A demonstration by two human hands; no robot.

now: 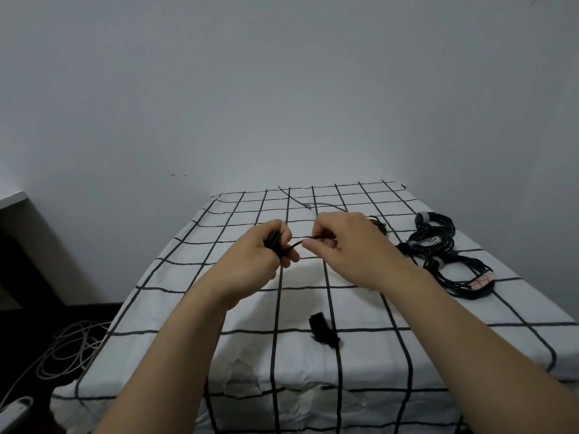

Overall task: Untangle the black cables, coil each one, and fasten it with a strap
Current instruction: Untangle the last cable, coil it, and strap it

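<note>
— While the person holds a small coil of black cable (273, 241) above the table (360, 364), how much of the work looks done?

— Quite a part, it seems. At the right side of the table lies a group of finished coils (438, 242), touching each other, and light straps are visible around some of them. How many coils exactly, one cannot tell.

— And the hands?

— The left hand (266, 255) grips the coil, with its fingers curled around it. The right hand (347, 245) pinches the free end of the same cable just beside the coil, so the last turns are probably being wound.

— What is left, then?

— This coil has no strap yet. A black strap (324, 330) lies on the cloth near the person, well apart from the hands, and it is probably meant for this one. At the far side of the table a thin loose cable (296, 200) lies uncoiled, so at least one more seems to wait.
</note>
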